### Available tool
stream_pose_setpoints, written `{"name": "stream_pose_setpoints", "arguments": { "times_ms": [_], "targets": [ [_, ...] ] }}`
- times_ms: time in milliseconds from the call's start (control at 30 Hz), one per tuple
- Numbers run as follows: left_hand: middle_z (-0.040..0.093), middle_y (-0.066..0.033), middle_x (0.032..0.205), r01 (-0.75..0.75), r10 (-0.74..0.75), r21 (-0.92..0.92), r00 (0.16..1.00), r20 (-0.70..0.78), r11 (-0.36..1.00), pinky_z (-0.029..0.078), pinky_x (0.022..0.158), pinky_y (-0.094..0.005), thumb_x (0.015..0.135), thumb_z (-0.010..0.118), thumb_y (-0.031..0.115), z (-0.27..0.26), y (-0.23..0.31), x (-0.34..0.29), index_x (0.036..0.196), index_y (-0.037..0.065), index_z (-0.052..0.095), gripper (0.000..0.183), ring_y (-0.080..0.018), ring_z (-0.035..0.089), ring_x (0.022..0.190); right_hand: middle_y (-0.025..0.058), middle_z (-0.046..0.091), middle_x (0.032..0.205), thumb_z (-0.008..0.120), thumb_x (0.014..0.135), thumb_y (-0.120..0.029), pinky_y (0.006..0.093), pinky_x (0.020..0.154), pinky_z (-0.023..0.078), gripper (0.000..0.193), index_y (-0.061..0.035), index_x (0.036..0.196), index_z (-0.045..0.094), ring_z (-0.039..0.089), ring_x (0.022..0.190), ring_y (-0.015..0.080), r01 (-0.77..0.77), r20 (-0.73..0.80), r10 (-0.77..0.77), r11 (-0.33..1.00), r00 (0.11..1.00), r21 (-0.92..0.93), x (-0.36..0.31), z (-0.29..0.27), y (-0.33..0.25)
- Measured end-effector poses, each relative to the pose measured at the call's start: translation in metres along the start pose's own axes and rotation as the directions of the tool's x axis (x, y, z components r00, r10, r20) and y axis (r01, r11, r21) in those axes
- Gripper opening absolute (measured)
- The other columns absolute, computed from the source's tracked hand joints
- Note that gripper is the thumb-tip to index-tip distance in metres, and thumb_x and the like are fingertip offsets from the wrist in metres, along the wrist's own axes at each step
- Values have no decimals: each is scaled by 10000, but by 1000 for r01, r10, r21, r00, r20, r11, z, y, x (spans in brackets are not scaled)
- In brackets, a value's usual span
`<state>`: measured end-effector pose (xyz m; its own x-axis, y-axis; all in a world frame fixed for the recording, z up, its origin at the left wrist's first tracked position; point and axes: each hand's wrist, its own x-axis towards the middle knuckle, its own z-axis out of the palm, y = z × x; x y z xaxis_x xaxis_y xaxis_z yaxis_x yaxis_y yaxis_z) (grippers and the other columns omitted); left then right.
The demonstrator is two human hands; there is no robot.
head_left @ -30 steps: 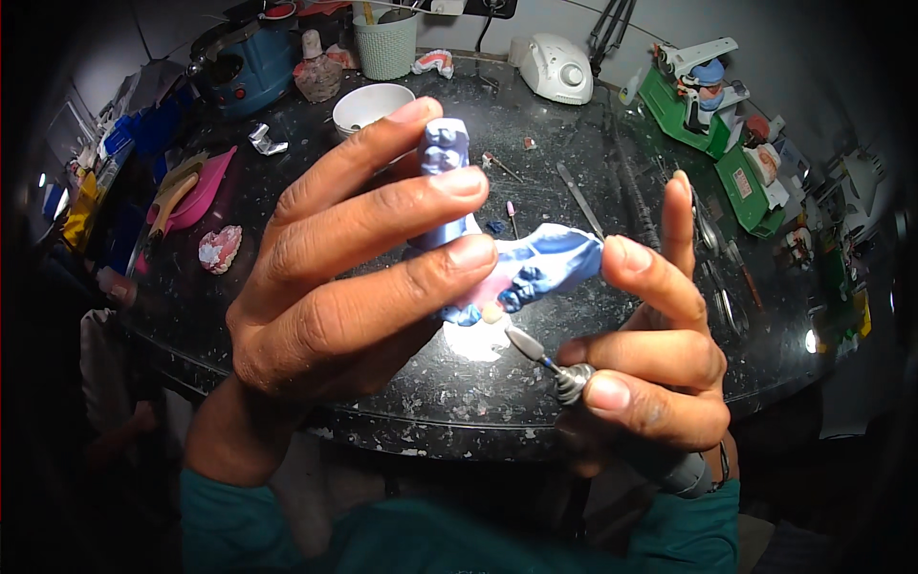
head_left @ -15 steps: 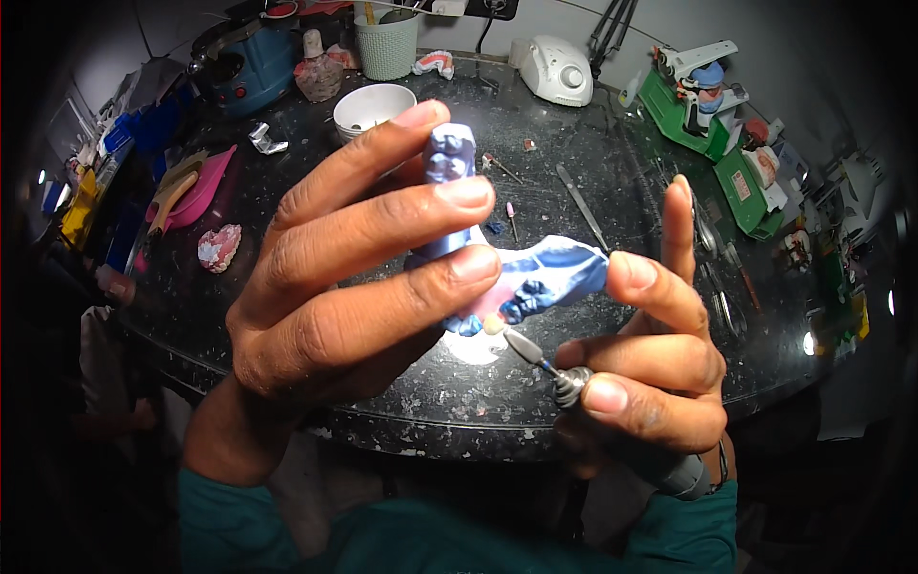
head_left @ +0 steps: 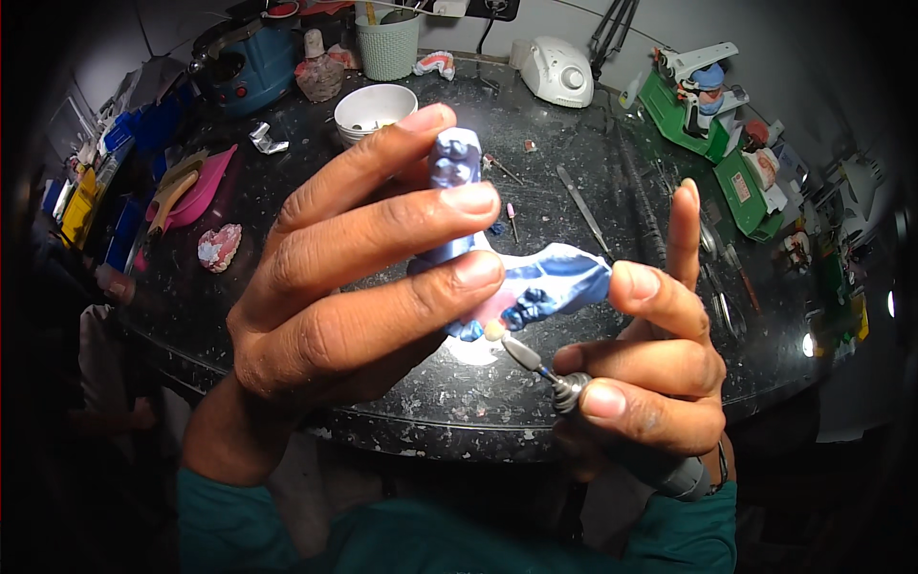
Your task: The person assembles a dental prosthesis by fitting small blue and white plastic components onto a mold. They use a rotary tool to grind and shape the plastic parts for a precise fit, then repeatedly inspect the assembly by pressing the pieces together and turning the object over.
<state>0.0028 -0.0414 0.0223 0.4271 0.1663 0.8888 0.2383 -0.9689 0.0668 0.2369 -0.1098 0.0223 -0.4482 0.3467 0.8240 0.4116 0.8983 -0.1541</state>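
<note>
Above the bench's front part, my left hand (head_left: 344, 263) grips a blue dental cast (head_left: 564, 277) shaped like a jaw arch, fingers laid across its left arm. One cream-coloured tooth (head_left: 494, 330) sits in a pinkish patch on the cast's near edge, beside blue-coated teeth. My right hand (head_left: 660, 368) is closed around a rotary handpiece (head_left: 612, 430) in pen fashion. Its grey, tapered bur (head_left: 522, 352) points up-left, with the tip at or very near the cream tooth; contact cannot be made out. A right fingertip touches the cast's right end, and another finger sticks up.
A black, paint-chipped bench (head_left: 430, 421) curves around me. Behind my hands stand a white bowl (head_left: 375, 110), a woven pot (head_left: 387, 48) and a white control box (head_left: 555, 72). A pink dustpan (head_left: 206, 187) lies left; a metal spatula (head_left: 583, 210) and green trays (head_left: 746, 196) are right.
The cast has shifted very slightly down and tilted a little in my left hand. The bur has moved a touch with it, staying by the cream tooth.
</note>
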Motion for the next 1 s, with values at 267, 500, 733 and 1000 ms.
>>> {"name": "stream_pose_setpoints", "arguments": {
  "times_ms": [267, 500, 733, 1000],
  "targets": [
    [599, -143, 1255, 5, -5, -5, 1000, 0, 1000, 536, 1013, -547, 857, 776, 138, -1, 1, -1, 1113, 114, 610, 306, -507, 566, 1234, -46, 603, 830, 708, 921, -179, 726, 1186, 145, 266, -177, 1095, 507, 542, 1303, 223, 19, -20, -19, 1000, 1000, -14, -1, 4, 2],
    [598, -141, 1257, 17, -17, -19, 1000, 3, 1000, 534, 1017, -544, 858, 774, 129, -1, 2, -1, 1112, 117, 613, 301, -508, 557, 1246, -52, 604, 839, 724, 905, -161, 724, 1187, 144, 292, -185, 1101, 509, 539, 1305, 208, 16, -24, -16, 1000, 1000, -13, -2, 4, 2],
    [590, -138, 1263, 4, -4, -15, 1000, 4, 1000, 532, 1020, -548, 858, 775, 131, -1, 1, -1, 1114, 119, 612, 304, -513, 554, 1245, -53, 612, 857, 726, 892, -119, 721, 1190, 140, 293, -183, 1089, 520, 533, 1316, 207, 5, -8, -5, 1000, 1000, -14, 0, 2, 0],
    [582, -136, 1267, -1, 1, -17, 1000, 10, 1000, 528, 1022, -555, 862, 772, 131, -1, 2, -1, 1120, 121, 611, 305, -517, 550, 1249, -51, 610, 811, 693, 927, -147, 723, 1186, 142, 235, -179, 1089, 526, 545, 1294, 212, 32, -61, -33, 999, 998, -15, -2, 5, 2]
  ]
}}
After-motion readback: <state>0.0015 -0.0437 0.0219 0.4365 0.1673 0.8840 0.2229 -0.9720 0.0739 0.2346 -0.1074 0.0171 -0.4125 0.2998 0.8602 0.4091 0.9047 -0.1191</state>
